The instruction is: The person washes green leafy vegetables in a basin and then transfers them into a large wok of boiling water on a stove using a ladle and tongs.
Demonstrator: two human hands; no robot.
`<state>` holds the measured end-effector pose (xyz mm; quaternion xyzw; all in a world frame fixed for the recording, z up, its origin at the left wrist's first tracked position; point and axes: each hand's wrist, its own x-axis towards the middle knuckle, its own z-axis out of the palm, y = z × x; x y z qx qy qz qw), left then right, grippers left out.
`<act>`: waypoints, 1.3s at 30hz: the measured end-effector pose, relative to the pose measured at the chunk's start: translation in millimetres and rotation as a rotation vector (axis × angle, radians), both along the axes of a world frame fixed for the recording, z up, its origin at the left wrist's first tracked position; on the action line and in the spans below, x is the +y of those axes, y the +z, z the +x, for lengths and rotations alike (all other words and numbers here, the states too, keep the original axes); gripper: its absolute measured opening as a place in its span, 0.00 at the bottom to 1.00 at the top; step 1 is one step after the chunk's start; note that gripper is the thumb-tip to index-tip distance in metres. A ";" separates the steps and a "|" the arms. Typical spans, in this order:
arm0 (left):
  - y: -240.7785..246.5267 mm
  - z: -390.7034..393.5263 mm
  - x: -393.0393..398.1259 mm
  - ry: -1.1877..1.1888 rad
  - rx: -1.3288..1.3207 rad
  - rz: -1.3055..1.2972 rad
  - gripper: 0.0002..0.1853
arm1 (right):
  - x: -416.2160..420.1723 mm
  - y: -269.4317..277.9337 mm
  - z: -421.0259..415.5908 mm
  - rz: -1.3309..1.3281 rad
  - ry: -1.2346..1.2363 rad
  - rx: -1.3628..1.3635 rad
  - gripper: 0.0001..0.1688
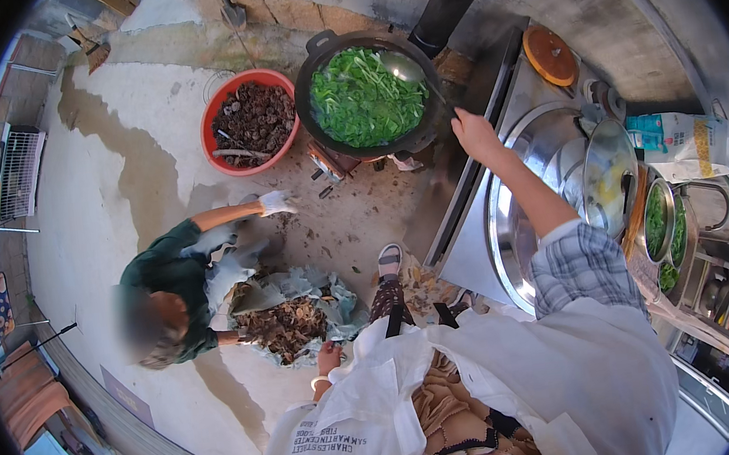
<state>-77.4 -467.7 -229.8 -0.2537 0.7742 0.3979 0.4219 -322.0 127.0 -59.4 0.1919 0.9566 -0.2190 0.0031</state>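
Observation:
My right hand (475,134) grips the dark handle of a metal ladle (403,67). Its shiny bowl rests among chopped leafy greens (365,99) in liquid, inside a large black wok (310,124) on a small stove (332,165). Low at my side is my left hand (329,357), near the edge of a plastic sack (342,302) of dry leaves (285,324). Whether its fingers are closed is unclear at this angle.
A person (173,292) in a dark shirt bends over the sack, one hand white-gloved. Beside the wok stands a red basin (216,156) of pine cones. To the right, a counter (472,250) bears a big metal basin (505,253) and a strainer of greens (656,219). A stovepipe (449,9) rises behind.

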 end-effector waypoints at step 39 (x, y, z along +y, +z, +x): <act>24.7 59.1 -14.6 0.181 -0.154 -0.027 0.27 | 63.5 -65.7 -70.7 -1.456 -0.183 -0.906 0.17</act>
